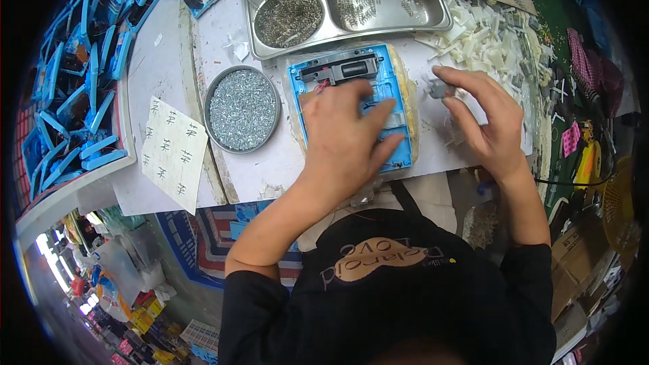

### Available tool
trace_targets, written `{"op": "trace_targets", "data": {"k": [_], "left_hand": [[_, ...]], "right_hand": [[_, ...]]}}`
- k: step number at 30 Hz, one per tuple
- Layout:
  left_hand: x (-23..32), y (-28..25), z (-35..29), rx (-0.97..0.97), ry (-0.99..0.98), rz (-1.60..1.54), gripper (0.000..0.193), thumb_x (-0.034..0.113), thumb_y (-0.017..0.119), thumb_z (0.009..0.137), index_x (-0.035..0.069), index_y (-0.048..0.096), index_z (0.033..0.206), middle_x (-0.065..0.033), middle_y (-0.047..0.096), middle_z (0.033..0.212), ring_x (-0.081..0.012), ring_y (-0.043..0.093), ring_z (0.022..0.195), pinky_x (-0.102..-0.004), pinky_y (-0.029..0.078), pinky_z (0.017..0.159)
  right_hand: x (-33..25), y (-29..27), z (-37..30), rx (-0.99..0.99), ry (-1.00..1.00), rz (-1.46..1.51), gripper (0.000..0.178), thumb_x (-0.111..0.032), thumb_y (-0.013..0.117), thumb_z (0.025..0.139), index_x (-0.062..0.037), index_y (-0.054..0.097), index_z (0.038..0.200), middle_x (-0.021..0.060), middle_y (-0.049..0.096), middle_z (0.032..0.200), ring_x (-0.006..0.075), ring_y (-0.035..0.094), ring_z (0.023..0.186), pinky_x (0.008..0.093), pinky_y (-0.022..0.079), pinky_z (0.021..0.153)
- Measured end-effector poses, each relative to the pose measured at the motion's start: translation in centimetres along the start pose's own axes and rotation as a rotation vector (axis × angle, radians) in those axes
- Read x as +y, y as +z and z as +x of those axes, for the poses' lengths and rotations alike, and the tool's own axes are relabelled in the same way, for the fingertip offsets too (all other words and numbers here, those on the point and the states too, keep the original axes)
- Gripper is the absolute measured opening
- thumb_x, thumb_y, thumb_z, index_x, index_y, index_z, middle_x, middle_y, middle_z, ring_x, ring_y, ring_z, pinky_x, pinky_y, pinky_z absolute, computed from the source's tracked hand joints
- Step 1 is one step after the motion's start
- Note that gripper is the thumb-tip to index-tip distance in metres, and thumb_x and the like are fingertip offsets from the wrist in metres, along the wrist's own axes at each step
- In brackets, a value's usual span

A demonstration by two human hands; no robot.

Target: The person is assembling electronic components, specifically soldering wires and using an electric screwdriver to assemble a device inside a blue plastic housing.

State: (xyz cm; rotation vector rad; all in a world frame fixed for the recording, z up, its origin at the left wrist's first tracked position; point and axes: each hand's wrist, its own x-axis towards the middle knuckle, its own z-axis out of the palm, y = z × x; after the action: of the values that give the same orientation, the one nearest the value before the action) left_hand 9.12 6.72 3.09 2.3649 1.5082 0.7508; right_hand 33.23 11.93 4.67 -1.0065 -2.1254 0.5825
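Note:
A blue plastic casing (399, 138) lies on a padded yellowish block (409, 91) in front of me. A black mechanism with red wires (348, 69) sits along its far side. My left hand (338, 125) is over the casing, fingers apart, with nothing visible in it; I cannot tell whether it touches. It hides the casing's middle. To the right of the casing, my right hand (492, 111) pinches a small grey plastic part (439, 88) between thumb and forefinger, above the table.
A round dish of small silver screws (242, 109) stands left of the casing. Beyond is a metal tray (433, 21) with springs and small metal pieces. White plastic parts (483, 40) are heaped at right, blue casings (88, 81) at left. A marked paper sheet (169, 152) lies nearby.

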Motion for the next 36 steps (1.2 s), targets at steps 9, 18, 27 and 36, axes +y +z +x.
{"op": "trace_targets", "data": {"k": [9,18,27,36], "left_hand": [[-0.3,-3.6,-5.5,0.126,-0.032,-0.021,0.054,0.017,0.089,0.07,0.009,0.069,0.119,-0.0144,0.058,0.126,-0.0317,0.054,0.12,-0.0451,0.041,0.1],[-4.2,-0.9,-3.1,0.274,-0.162,0.107,0.022,0.009,0.08,0.081,0.013,0.073,0.101,-0.0005,0.068,0.085,-0.0202,0.061,0.082,-0.0371,0.035,0.083],[-4.2,-0.7,-3.5,0.249,0.03,0.013,0.021,0.007,0.081,0.077,0.01,0.073,0.096,-0.002,0.067,0.086,-0.0212,0.061,0.079,-0.0387,0.039,0.083],[-4.6,-0.9,-3.2,0.318,0.013,-0.06,0.024,0.007,0.079,0.077,0.008,0.072,0.101,-0.0012,0.064,0.084,-0.0212,0.059,0.076,-0.038,0.039,0.081]], "right_hand": [[0.7,4.1,2.4,-0.171,-0.029,-0.041,0.025,-0.011,0.079,0.079,-0.009,0.073,0.104,0.0089,0.062,0.132,0.0354,0.047,0.124,0.0461,0.039,0.107],[-0.5,4.7,3.2,-0.23,-0.014,-0.208,0.023,-0.01,0.078,0.078,-0.0081,0.072,0.1,0.0101,0.06,0.13,0.0365,0.046,0.123,0.046,0.041,0.104],[-2.2,4.4,4.4,-0.148,-0.196,-0.244,0.027,-0.005,0.078,0.071,-0.0074,0.071,0.097,0.0101,0.065,0.121,0.0367,0.053,0.117,0.0452,0.049,0.095],[-2.5,8.8,7.1,-0.165,-0.41,-0.164,0.015,-0.011,0.072,0.073,-0.0043,0.071,0.087,0.0097,0.067,0.117,0.0344,0.056,0.118,0.0447,0.051,0.094]]}}
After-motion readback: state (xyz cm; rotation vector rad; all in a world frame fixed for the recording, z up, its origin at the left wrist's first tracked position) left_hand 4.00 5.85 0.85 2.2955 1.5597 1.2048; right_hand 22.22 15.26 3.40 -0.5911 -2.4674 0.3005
